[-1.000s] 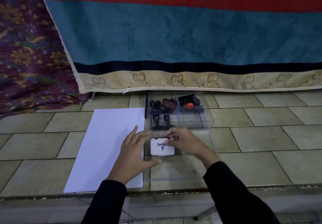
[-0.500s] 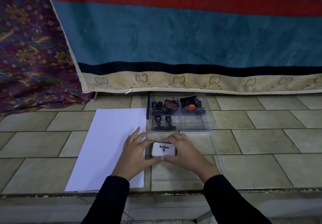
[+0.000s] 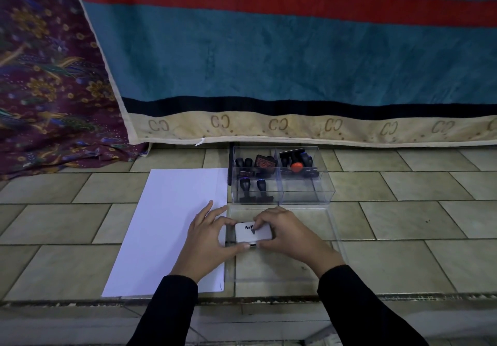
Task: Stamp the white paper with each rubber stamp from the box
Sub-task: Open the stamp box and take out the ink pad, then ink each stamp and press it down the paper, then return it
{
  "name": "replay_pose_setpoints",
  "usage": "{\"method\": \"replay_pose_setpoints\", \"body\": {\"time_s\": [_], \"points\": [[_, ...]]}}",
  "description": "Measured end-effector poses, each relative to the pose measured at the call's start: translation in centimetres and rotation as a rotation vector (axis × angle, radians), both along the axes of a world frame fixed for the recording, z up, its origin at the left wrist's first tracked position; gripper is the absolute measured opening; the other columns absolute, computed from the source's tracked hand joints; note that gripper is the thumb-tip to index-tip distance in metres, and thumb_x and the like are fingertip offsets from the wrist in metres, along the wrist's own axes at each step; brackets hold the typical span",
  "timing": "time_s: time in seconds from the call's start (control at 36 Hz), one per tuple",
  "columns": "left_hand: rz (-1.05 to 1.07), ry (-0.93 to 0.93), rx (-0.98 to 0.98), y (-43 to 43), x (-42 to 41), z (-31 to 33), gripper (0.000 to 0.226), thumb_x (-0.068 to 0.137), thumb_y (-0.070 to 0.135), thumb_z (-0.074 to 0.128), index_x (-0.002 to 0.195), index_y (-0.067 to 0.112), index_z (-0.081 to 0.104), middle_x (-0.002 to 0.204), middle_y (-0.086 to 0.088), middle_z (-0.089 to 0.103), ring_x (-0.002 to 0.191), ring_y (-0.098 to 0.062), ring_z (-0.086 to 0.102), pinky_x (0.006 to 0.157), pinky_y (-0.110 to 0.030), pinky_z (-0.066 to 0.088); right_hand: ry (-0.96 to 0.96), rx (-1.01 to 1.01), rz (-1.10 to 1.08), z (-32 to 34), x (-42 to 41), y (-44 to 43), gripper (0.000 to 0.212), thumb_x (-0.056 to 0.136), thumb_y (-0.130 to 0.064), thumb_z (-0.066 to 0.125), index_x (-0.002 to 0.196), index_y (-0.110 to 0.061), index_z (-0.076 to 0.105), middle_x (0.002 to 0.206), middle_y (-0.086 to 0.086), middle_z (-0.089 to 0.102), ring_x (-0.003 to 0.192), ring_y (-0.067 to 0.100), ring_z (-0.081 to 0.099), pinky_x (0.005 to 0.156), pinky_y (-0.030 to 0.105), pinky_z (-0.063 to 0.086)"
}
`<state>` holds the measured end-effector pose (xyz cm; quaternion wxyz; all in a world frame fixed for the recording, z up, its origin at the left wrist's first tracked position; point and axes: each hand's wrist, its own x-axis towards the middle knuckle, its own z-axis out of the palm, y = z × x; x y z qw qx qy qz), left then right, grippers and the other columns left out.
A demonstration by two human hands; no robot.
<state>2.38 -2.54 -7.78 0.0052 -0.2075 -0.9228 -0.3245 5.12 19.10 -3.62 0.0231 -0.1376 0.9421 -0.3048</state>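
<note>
A blank white paper [image 3: 172,219] lies on the tiled floor. To its right stands a clear plastic box [image 3: 322,192] with several dark rubber stamps [image 3: 251,187] in its compartments, one with an orange knob [image 3: 296,167]. In front of the box lies its clear lid [image 3: 317,259]. Over the lid's left part, a white ink pad case [image 3: 252,233] is gripped from both sides by my left hand [image 3: 207,240] and my right hand [image 3: 287,234]. The right fingers cover part of its printed label.
A teal blanket [image 3: 295,63] with a red stripe and beige border hangs behind the box. A purple patterned cloth [image 3: 48,90] lies at the left. The tiled surface ends in a step edge [image 3: 376,297] just in front of me.
Both hands stay on the ink pad case. It has shifted slightly toward me, and my right fingers now cover more of its label.
</note>
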Motion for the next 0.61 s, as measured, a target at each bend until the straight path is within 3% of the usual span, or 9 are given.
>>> {"method": "replay_pose_setpoints", "body": {"time_s": [0.25, 0.42, 0.61], "points": [[0.000, -0.017, 0.004, -0.1, 0.0, 0.0, 0.060, 0.059, 0.079, 0.062, 0.109, 0.047, 0.053, 0.145, 0.023, 0.036, 0.143, 0.005, 0.000, 0.115, -0.028, 0.013, 0.049, 0.034, -0.021, -0.3, 0.2, -0.6, 0.025, 0.073, -0.029, 0.065, 0.097, -0.024, 0.059, 0.099, -0.006, 0.062, 0.096, 0.009, 0.049, 0.081, 0.021, 0.044], [0.006, -0.033, 0.016, -0.2, -0.1, -0.2, 0.065, 0.059, 0.081, 0.060, 0.113, 0.046, 0.051, 0.145, 0.025, 0.033, 0.141, 0.010, -0.002, 0.112, -0.023, 0.011, 0.022, -0.044, -0.067, 0.8, -0.5, -0.5, 0.011, 0.086, -0.032, 0.061, 0.094, -0.025, 0.059, 0.087, -0.010, 0.063, 0.073, 0.000, 0.055, 0.064, 0.017, 0.046], [0.031, -0.046, 0.027, -0.1, -0.3, 0.1, 0.066, 0.065, 0.071, 0.069, 0.122, 0.047, 0.044, 0.148, 0.020, 0.035, 0.143, 0.003, 0.004, 0.113, -0.023, 0.014, 0.248, 0.023, -0.162, 1.5, -2.7, -0.9, 0.021, 0.088, -0.020, 0.064, 0.109, -0.014, 0.066, 0.098, 0.001, 0.059, 0.091, 0.013, 0.055, 0.081, 0.024, 0.048]]}}
